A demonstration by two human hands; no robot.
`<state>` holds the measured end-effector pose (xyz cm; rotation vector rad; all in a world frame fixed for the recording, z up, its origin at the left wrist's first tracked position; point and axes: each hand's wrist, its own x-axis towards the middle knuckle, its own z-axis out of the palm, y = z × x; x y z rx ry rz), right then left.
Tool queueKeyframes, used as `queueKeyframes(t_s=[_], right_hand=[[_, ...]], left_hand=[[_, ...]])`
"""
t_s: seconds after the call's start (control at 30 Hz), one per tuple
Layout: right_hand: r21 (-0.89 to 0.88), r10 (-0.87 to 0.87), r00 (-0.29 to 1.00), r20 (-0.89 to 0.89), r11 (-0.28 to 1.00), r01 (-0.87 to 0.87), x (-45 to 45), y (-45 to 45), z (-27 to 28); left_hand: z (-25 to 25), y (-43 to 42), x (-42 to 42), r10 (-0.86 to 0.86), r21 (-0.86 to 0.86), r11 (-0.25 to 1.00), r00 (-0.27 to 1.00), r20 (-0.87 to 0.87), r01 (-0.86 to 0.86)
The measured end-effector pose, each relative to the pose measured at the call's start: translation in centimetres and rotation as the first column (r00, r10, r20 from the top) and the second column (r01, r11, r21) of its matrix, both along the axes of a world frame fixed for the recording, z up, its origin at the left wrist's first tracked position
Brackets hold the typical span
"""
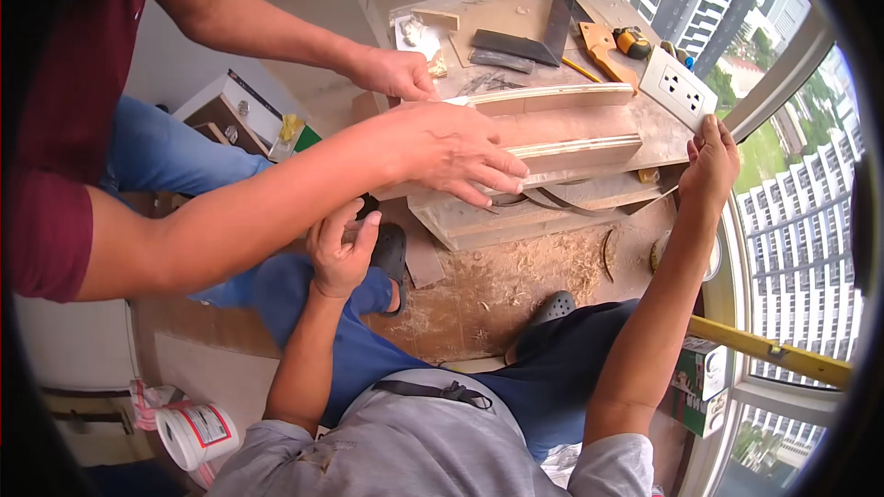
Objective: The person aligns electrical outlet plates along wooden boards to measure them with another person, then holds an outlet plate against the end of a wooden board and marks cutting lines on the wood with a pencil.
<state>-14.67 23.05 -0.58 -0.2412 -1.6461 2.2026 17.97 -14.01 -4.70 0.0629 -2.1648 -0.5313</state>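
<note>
My right hand (710,166) pinches the lower right corner of a white outlet plate (679,90) with two sockets, tilted over the right end of the workbench. My left hand (341,250) is raised above my left knee, palm up, fingers loosely curled and apart, with nothing in it. Just above it, a co-worker's forearm crosses from the left. One co-worker's hand (451,149) rests on the near end of a wooden channel-shaped piece (562,120) with plywood edges; the co-worker's other hand (398,74) is at its far left end.
On the dusty workbench (599,155) lie a black try square (558,23), a pencil (580,68), an orange-handled saw (603,51) and a yellow tape measure (632,41). Wood shavings (534,267) cover the floor. A yellow spirit level (773,350) leans by the window; a white bucket (196,434) stands lower left.
</note>
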Motion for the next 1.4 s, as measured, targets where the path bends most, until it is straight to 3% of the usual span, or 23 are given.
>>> queueKeyframes(t_s=[0.2, 0.57, 1.1, 1.4], right_hand=[[-0.025, 0.068, 0.997, -0.021, 0.997, -0.069, -0.4, 0.5, -0.6], [-0.133, 0.084, 0.996, 0.030, 0.988, -0.079, 0.1, -0.5, -0.7], [-0.133, 0.052, 0.999, 0.016, 0.990, -0.049, 0.7, -2.0, 0.2], [-0.100, 0.100, 0.994, 0.038, 0.990, -0.096, 0.2, -1.3, -0.2]], left_hand=[[0.5, -0.6, 0.1, 0.073, 0.025, 0.997, 0.997, 0.030, -0.074], [0.6, -0.9, 0.3, 0.044, 0.020, 0.999, 0.999, 0.029, -0.045], [0.2, -0.5, 0.2, 0.095, 0.117, 0.988, 0.992, 0.088, -0.105], [0.1, -0.8, 0.1, 0.091, 0.057, 0.994, 0.994, 0.059, -0.094]])
